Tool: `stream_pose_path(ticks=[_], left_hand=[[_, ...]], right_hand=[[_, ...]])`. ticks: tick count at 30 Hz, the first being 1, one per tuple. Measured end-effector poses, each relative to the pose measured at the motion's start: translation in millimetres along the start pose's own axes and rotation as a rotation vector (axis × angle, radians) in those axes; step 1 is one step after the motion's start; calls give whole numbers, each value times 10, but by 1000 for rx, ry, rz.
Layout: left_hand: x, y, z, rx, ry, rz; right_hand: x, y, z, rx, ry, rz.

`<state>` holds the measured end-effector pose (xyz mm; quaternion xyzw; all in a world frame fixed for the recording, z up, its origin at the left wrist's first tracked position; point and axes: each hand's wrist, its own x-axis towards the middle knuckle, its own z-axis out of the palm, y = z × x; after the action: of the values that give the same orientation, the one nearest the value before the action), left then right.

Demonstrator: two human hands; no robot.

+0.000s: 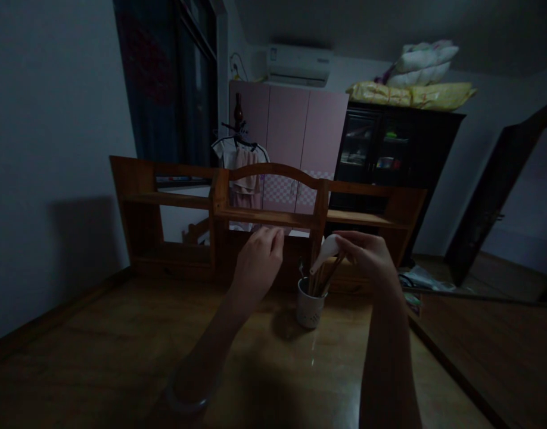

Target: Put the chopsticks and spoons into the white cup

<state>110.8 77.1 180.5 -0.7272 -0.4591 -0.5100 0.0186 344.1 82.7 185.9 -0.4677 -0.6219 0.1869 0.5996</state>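
Note:
A small white perforated holder (309, 307) stands on the wooden desk (121, 351), with several wooden chopsticks (320, 279) leaning out of it. My right hand (367, 256) is curled just above and right of the holder, pinching the handle of a white spoon (326, 250) whose lower end points down into the holder. To the left of the holder my left hand (259, 259) hovers in the air, its fingers loosely bent and nothing in them. A bangle sits on my left wrist.
A wooden shelf unit (264, 208) runs along the back of the desk. Behind it stand pink wardrobe doors (295, 137), clothes on a hanger, a dark glass cabinet (389, 155) with bedding on top and an air conditioner. A dark door (497, 190) is open at the right.

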Motion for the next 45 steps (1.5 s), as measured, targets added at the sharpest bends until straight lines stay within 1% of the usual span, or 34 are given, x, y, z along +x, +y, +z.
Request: stream_pose_path(ticks=[3, 8, 11, 15, 23, 33, 40, 45], left_hand=[[1, -16, -16, 22, 2, -39], [-12, 0, -13, 44, -16, -66], [-4, -9, -7, 50, -22, -62], [0, -24, -5, 46, -16, -52], [-5, -10, -27, 43, -23, -53], [-1, -23, -19, 36, -21, -47], [4, -16, -36, 41, -25, -47], [5, -29, -36, 33, -22, -46]], right_hand=[[74, 175, 90, -194, -71, 33], [126, 397, 326, -281, -192, 98], [111, 465, 399, -309, -282, 129], [103, 540, 445, -352, -391, 176], [121, 623, 533, -410, -529, 223], [143, 674, 535, -487, -576, 207], [140, 666, 535, -504, -543, 234], [143, 703, 535, -503, -536, 252]])
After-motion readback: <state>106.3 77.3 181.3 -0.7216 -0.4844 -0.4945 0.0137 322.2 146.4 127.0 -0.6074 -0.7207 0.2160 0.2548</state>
